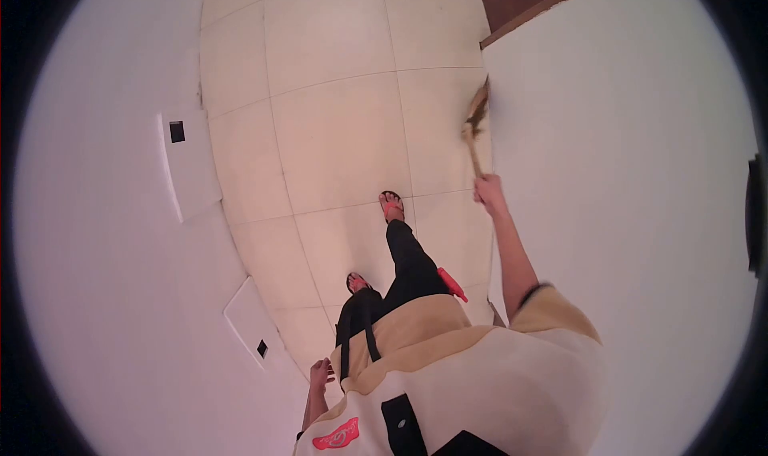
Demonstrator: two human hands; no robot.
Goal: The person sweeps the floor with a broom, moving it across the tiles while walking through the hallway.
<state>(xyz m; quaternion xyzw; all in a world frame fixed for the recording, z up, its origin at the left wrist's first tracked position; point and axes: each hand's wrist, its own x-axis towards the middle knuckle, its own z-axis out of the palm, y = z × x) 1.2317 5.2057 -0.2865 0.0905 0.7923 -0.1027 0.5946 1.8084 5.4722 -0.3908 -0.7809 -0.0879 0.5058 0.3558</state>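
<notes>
My right hand (pixel 490 194) is closed round the pale handle of a hand brush (pixel 478 112), held out ahead along the right side. The brush head is brown and slightly blurred, and it overlaps the line where the tiled floor meets the right wall. Low beside my body hangs my left hand (pixel 322 374), its fingers loosely bent and a little apart, with nothing seen in them. It is nearest to the tan shirt (pixel 424 316) and a dark strap.
Beige floor tiles (pixel 336 144) run between a white left wall (pixel 104 240) and a white right wall (pixel 624 176). Two white panels with black squares stand out on the left. A brown doorway (pixel 520 0) lies at upper right. A red object (pixel 452 284) hangs at my hip.
</notes>
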